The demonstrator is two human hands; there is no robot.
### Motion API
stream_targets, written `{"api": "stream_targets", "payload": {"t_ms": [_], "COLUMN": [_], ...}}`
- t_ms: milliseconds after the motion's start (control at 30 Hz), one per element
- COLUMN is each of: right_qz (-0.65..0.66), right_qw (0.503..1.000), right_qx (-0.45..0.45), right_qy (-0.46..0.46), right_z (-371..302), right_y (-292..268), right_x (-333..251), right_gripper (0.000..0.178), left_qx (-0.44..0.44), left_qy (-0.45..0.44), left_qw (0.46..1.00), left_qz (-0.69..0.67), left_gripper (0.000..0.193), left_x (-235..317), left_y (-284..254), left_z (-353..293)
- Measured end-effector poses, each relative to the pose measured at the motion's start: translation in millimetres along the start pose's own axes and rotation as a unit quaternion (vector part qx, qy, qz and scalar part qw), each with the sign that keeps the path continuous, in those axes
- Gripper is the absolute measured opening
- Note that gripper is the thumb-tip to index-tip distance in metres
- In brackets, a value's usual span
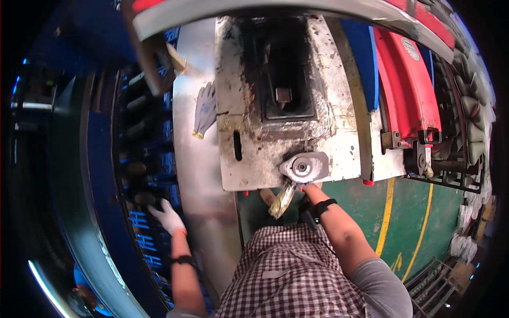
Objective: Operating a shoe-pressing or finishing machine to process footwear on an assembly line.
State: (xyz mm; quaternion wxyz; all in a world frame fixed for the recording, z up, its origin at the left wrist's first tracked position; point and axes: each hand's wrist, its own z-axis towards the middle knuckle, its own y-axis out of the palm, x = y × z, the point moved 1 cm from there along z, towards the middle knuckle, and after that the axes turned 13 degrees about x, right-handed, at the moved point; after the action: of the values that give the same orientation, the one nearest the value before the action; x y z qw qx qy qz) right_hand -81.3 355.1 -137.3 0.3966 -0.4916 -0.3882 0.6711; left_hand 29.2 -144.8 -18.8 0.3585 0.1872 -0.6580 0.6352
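My left hand (170,218), in a white glove with a red cuff, reaches over a dark rack (139,183) at the left. Its fingers are apart, close to a dark oval piece (144,199), and nothing shows in them. My right arm stretches forward to the front edge of a scuffed white machine top (244,175). There my right hand (310,190) is mostly hidden at a grey metal plate with a round hub (302,167), so its fingers do not show. A handle wrapped in yellowish tape (283,201) slants down from the hub.
A grey glove (204,112) lies on the metal ledge (196,169) between rack and machine. Sooty black surrounds a recess holding a small metal block (283,95). A pale curved bar (286,11) crosses overhead. A red machine (405,85) stands right, above green floor (360,212).
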Motion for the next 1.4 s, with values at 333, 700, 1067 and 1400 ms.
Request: {"api": "stream_targets", "payload": {"t_ms": [333,700,1067,1400], "right_qz": [0.071,0.145,0.171,0.245], "right_qw": [0.997,0.988,0.978,0.906], "right_qx": [0.018,-0.030,-0.113,-0.318], "right_qy": [0.027,0.031,0.025,-0.136], "right_z": [60.1,76.6,50.1,-6.7], "right_y": [53.7,120.2,131.2,128.5], "right_x": [1.0,-23.2,-18.6,-124.6], "right_gripper": [0.045,0.045,0.046,0.046], "left_qx": [-0.378,-0.365,-0.360,-0.345], "left_qy": [0.286,0.277,0.299,0.280], "left_qw": [0.777,0.765,0.762,0.824], "left_qz": [0.414,0.453,0.447,0.350], "left_gripper": [0.117,0.118,0.114,0.101], "left_x": [46.4,48.1,51.0,45.5], "left_y": [-9.3,-2.6,-3.9,-9.8], "left_z": [-138.4,-142.1,-145.6,-137.0]}}
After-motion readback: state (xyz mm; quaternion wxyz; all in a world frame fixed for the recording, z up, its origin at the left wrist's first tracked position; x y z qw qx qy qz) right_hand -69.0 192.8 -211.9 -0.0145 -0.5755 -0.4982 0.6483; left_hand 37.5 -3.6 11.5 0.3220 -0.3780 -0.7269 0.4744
